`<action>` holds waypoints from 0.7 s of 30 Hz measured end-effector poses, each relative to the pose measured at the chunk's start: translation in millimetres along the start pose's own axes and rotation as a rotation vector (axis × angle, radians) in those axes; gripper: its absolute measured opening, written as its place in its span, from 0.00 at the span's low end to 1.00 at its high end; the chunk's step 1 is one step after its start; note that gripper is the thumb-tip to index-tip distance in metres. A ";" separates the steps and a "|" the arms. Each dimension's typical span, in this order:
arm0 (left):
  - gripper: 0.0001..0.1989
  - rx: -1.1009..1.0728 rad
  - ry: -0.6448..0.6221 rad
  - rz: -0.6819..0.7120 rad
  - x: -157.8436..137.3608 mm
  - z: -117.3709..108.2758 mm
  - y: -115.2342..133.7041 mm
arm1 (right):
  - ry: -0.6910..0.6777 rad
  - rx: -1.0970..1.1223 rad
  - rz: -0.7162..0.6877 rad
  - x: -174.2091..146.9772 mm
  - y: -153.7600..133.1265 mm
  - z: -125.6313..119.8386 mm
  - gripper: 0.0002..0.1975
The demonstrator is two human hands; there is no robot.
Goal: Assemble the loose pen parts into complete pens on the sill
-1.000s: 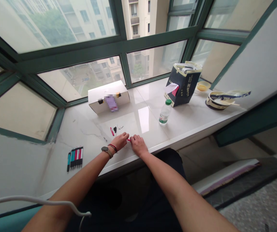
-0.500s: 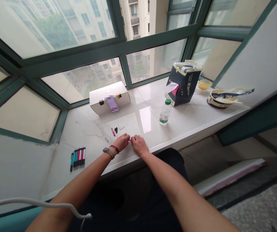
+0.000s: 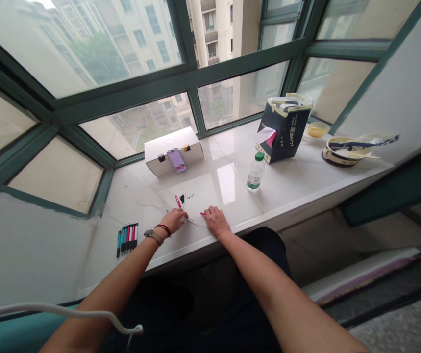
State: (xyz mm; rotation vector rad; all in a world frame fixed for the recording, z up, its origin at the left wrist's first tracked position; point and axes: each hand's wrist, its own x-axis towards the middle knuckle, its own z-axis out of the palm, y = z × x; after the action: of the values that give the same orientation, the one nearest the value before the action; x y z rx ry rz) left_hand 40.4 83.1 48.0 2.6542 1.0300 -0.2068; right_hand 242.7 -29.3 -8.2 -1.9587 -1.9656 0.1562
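Observation:
My left hand (image 3: 175,220) is low over the white counter, its fingers closed on a thin, silvery pen refill (image 3: 191,222) that points right. My right hand (image 3: 216,222) rests near the counter's front edge, holding a small red pen barrel (image 3: 203,214) that pokes out on its left side. Just beyond the left hand lie another red pen part (image 3: 178,201), some small black parts (image 3: 182,198), a thin rod, and tiny silvery pieces (image 3: 190,196). To the left, several pens (image 3: 127,239) in teal, red and white lie in a row.
A white box (image 3: 173,147) with a blurred purple item stands by the window. Farther right are a green-capped bottle (image 3: 256,172), a dark paper bag (image 3: 285,128), a yellowish bowl (image 3: 317,130) and a food tub (image 3: 342,153). A white cable (image 3: 85,310) crosses the lower left.
My hands have come apart. The left one has moved left and slightly down, and the thin refill now shows in its fingers. The right hand stays nearly in place with the red barrel.

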 end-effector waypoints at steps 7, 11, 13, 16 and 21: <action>0.11 0.161 -0.042 0.018 -5.1 -1.0 6.4 | 0.006 0.004 -0.010 -1.0 -0.7 -3.8 0.11; 0.10 0.199 -0.076 0.000 -3.9 -1.9 9.4 | 0.008 0.010 -0.007 -1.0 -0.9 -3.5 0.12; 0.10 0.206 -0.078 -0.026 -4.7 -2.0 9.5 | 0.006 0.016 -0.010 -1.1 -0.8 -3.3 0.13; 0.09 0.207 -0.068 -0.050 -5.3 -2.4 9.7 | 0.012 0.020 -0.022 -1.4 -0.3 -3.4 0.13; 0.09 0.216 -0.040 -0.068 -2.3 -3.2 15.6 | 0.018 0.014 -0.033 -1.9 0.1 -4.3 0.13</action>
State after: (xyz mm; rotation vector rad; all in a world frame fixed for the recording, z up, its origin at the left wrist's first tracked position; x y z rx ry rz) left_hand 49.4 71.6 54.9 2.7939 1.1444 -0.4049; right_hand 244.2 -31.9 -4.6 -1.9108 -1.9793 0.1428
